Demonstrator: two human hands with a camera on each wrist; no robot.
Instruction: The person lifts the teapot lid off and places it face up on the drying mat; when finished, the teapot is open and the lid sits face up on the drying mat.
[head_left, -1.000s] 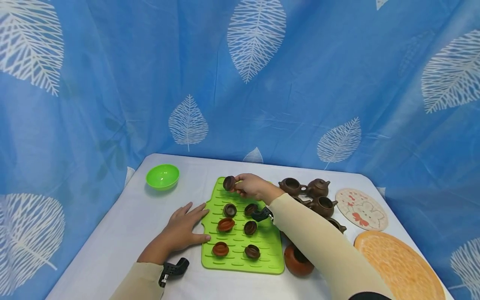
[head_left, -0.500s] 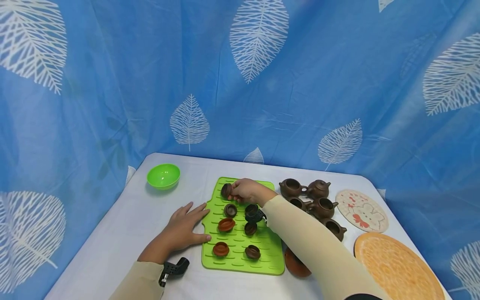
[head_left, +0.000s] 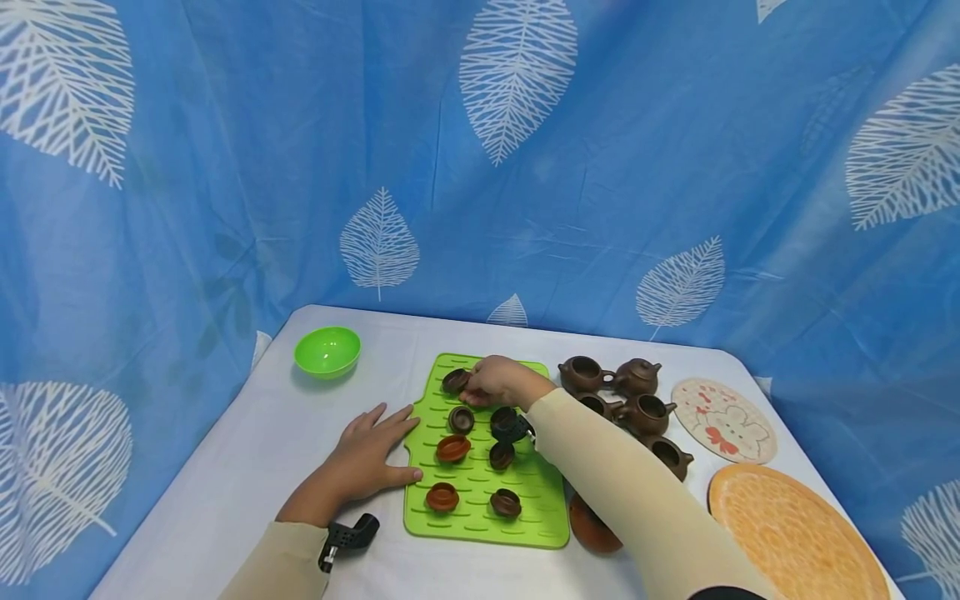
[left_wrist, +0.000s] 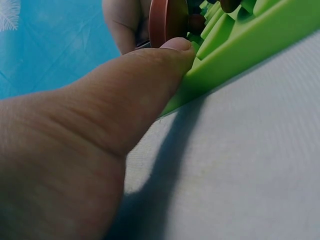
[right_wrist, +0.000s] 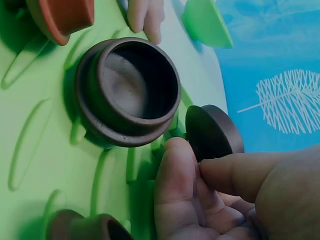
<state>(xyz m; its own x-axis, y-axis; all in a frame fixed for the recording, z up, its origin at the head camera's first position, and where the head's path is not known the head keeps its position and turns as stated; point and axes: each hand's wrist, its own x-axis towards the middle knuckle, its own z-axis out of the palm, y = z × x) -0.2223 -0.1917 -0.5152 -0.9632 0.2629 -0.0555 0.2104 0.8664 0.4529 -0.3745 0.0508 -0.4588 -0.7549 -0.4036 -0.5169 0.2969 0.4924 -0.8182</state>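
My right hand (head_left: 497, 383) pinches a small dark brown teapot lid (head_left: 454, 382) by its edge, low over the far end of the green ridged mat (head_left: 480, 533). In the right wrist view, thumb and fingertip meet at that tilted lid (right_wrist: 215, 132). Just nearer lies another brown lid (head_left: 461, 420), hollow side up. Several more lids rest on the mat, among them reddish ones (head_left: 453, 449) and dark ones (head_left: 506, 503). Flat with fingers spread, my left hand (head_left: 363, 457) touches the mat's left edge; its thumb (left_wrist: 175, 52) lies against that edge in the left wrist view.
A green bowl (head_left: 327, 353) stands at the back left. Right of the mat are several lidless brown teapots (head_left: 649, 412) and a reddish pot (head_left: 591, 529) partly behind my sleeve. Further right lie a rabbit-print round pad (head_left: 726, 423) and a tan round mat (head_left: 795, 533).
My right hand has lowered the dark lid toward the mat, and the lid has tipped from steeply upright to flatter. My left hand has stayed in place.
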